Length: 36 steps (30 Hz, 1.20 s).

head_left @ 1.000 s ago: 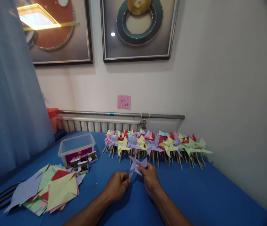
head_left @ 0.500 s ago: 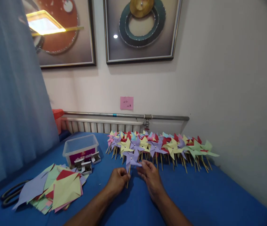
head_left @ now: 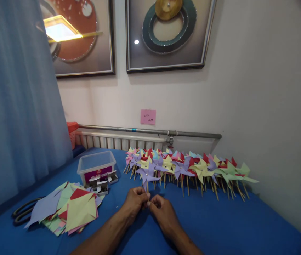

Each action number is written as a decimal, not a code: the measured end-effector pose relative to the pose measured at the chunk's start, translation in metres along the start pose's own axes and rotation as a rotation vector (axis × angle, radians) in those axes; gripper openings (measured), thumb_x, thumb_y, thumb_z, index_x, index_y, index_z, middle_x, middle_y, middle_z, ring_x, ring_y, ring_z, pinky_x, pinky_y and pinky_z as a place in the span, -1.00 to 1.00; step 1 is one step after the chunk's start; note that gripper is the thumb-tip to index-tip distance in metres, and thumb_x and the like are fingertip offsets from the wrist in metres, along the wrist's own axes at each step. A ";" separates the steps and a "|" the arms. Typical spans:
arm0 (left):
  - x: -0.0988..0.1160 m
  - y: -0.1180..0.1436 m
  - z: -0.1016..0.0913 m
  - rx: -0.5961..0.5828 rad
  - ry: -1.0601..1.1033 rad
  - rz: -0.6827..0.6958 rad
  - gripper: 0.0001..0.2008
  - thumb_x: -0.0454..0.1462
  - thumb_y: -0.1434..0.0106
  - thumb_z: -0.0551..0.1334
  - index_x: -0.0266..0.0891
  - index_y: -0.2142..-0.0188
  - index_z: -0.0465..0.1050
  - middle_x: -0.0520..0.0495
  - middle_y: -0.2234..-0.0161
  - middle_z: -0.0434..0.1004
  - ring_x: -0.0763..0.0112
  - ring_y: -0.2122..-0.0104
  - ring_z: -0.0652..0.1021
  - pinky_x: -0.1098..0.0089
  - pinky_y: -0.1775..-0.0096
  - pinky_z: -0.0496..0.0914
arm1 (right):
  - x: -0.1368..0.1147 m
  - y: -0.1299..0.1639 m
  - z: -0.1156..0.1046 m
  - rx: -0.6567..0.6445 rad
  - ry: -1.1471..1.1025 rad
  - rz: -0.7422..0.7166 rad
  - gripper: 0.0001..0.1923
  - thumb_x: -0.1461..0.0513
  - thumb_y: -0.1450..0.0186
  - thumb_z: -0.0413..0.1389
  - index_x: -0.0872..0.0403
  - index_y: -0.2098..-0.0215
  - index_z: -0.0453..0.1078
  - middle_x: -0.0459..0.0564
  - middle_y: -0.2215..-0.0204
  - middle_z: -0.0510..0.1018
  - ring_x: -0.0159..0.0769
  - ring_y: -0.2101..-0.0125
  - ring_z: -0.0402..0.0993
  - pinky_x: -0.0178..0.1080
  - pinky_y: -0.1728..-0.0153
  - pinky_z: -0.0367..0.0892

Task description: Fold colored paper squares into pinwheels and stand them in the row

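1. item: purple pinwheel (head_left: 146,175), near upright above the blue cloth (head_left: 214,226). its vanes overlap the row of pinwheels (head_left: 182,169) in view; contact with them, cannot tell.
2. left grip: left hand (head_left: 134,202) has thumb and forefinger pinched narrow on the stick (head_left: 147,187), below the vanes.
3. right grip: right hand (head_left: 164,214) has thumb and forefinger nearly together at the lower stick. whether they bear on it or only brush it, cannot tell.
4. method (judgement): steady the stick with one pinch and let the other make small adjustments. a firm, light hold should do; a hard twist could loosen the pin (head_left: 147,174).
5. method (judgement): keep fingers off the vanes, since paper probably creases easily. leave them room from the row so they do not snag.
6. pose: forearms (head_left: 105,232) come in from the near edge and converge on the stick. hands sit low, close together, backs mostly up, left slightly farther forward.
7. pose (judgement): good for fine work; hub stays in plain sight above the fingers.
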<state>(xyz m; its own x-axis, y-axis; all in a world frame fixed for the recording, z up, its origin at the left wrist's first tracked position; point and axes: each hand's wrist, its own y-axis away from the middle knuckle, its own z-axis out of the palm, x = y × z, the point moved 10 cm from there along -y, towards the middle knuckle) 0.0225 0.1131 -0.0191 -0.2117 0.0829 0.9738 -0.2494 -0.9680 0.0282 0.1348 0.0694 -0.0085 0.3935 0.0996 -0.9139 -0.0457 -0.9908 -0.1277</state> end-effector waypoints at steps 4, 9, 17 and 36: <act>-0.003 0.001 0.002 -0.005 0.013 -0.020 -0.58 -0.06 0.20 0.49 -0.22 0.59 0.32 0.07 0.72 0.35 0.53 0.71 0.31 0.45 0.59 0.14 | 0.005 -0.002 0.000 -0.008 -0.050 0.046 -0.84 0.17 -0.18 0.13 0.04 0.51 0.30 -0.20 0.65 0.34 -0.41 0.60 0.16 -0.31 0.52 0.06; -0.002 0.004 0.008 -0.078 0.014 -0.026 -0.72 -0.19 0.19 0.43 -0.29 0.53 0.44 0.02 0.67 0.41 0.51 0.67 0.35 0.45 0.55 0.16 | 0.002 -0.001 -0.004 0.021 -0.029 0.006 -0.80 0.13 -0.21 0.10 0.06 0.50 0.34 -0.16 0.60 0.40 -0.38 0.55 0.22 -0.31 0.48 0.10; 0.013 0.009 0.013 -0.155 0.023 0.007 -0.82 -0.28 0.18 0.38 -0.30 0.54 0.48 0.02 0.64 0.44 0.53 0.65 0.34 0.45 0.51 0.17 | -0.003 0.000 -0.006 0.005 -0.038 -0.097 -0.78 0.10 -0.26 0.05 0.06 0.45 0.37 -0.18 0.58 0.34 -0.38 0.53 0.17 -0.30 0.46 0.08; 0.006 0.003 0.008 -0.116 -0.023 -0.019 -0.72 -0.18 0.18 0.43 -0.33 0.51 0.51 0.02 0.64 0.42 0.54 0.68 0.32 0.44 0.53 0.13 | -0.002 0.002 0.006 -0.066 -0.084 -0.082 -0.79 0.13 -0.29 0.05 0.05 0.46 0.35 -0.22 0.62 0.24 -0.41 0.58 0.10 -0.33 0.51 0.03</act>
<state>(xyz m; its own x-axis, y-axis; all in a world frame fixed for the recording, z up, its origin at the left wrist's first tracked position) 0.0278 0.1088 -0.0111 -0.1848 0.0947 0.9782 -0.3611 -0.9323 0.0220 0.1286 0.0672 -0.0091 0.3147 0.1851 -0.9310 0.0449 -0.9826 -0.1801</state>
